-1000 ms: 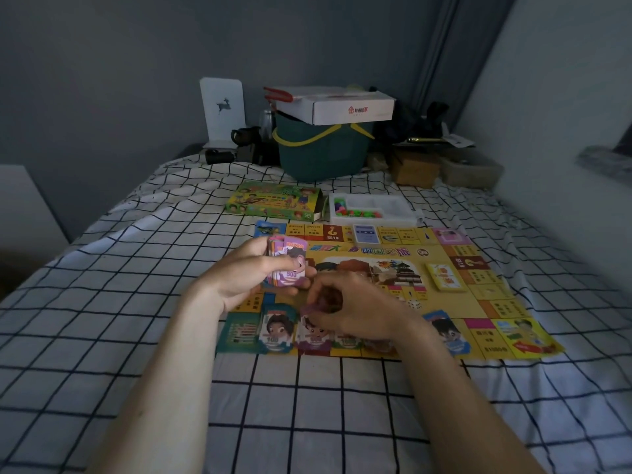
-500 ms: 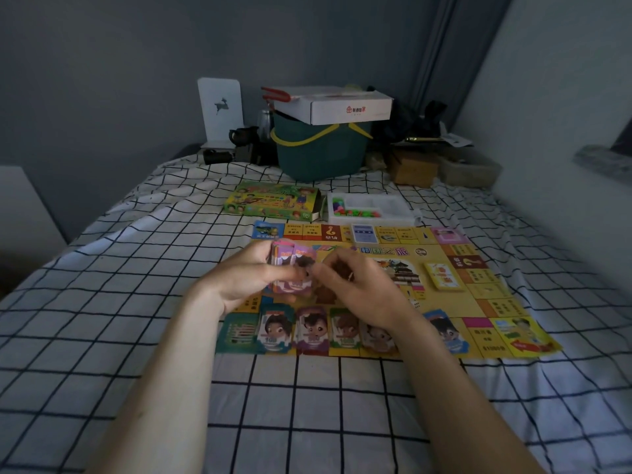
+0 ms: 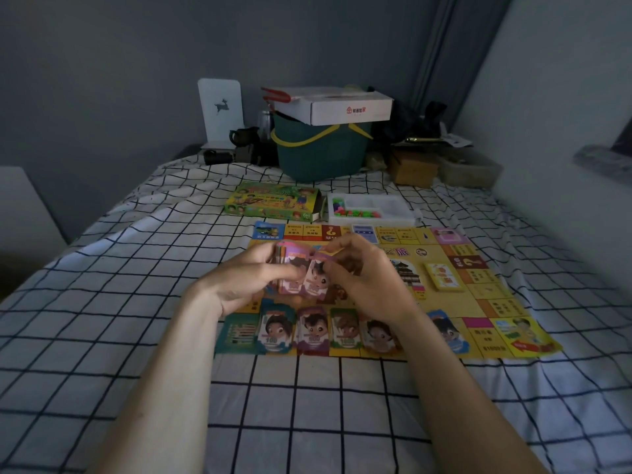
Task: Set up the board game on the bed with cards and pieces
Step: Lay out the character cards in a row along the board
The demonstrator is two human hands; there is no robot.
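Note:
A yellow game board (image 3: pixel 444 302) lies flat on the checked bed. My left hand (image 3: pixel 246 282) grips a stack of pink play-money notes (image 3: pixel 294 268) above the board's left part. My right hand (image 3: pixel 362 278) pinches the front note of that stack (image 3: pixel 316 282). Several money notes with cartoon faces (image 3: pixel 311 330) lie in a row along the board's near edge. A small yellow card deck (image 3: pixel 443 277) rests on the board at the right. The green game box (image 3: pixel 273 201) and a white tray of coloured pieces (image 3: pixel 369 208) sit beyond the board's far edge.
A green basket (image 3: pixel 318 155) with a white carton (image 3: pixel 342 104) on top stands at the bed's far end, beside a white deer bookend (image 3: pixel 220 112) and dark clutter. A wall runs along the right. The checked sheet (image 3: pixel 307 405) stretches in front of the board.
My right hand rose from the row of notes at the board's near edge to the stack in my left hand and now pinches its front note.

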